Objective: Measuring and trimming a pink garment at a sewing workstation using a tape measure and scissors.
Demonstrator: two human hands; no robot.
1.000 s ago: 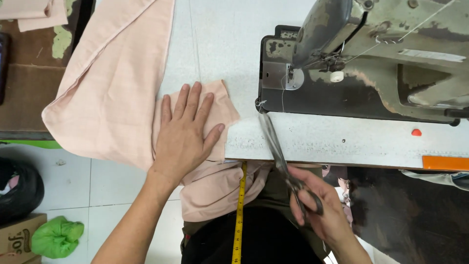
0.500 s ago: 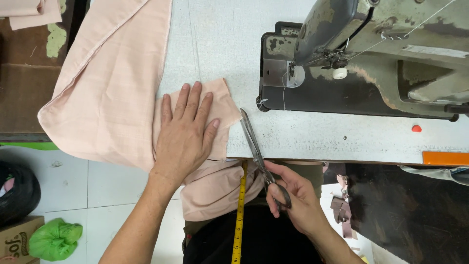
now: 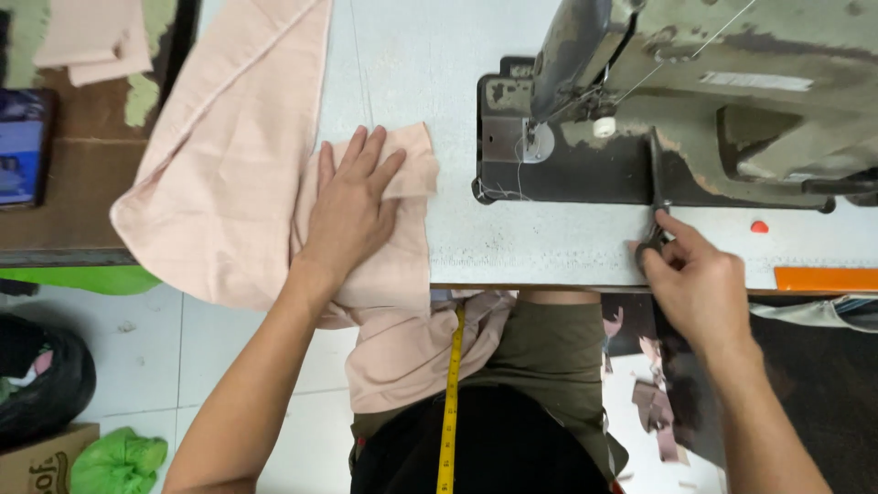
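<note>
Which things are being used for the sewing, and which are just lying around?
In use:
left hand flat on the pink cloth
right hand holding scissors
sewing machine
tape measure

Lying about:
green bag
black bag
cardboard box
phone
orange strip
</note>
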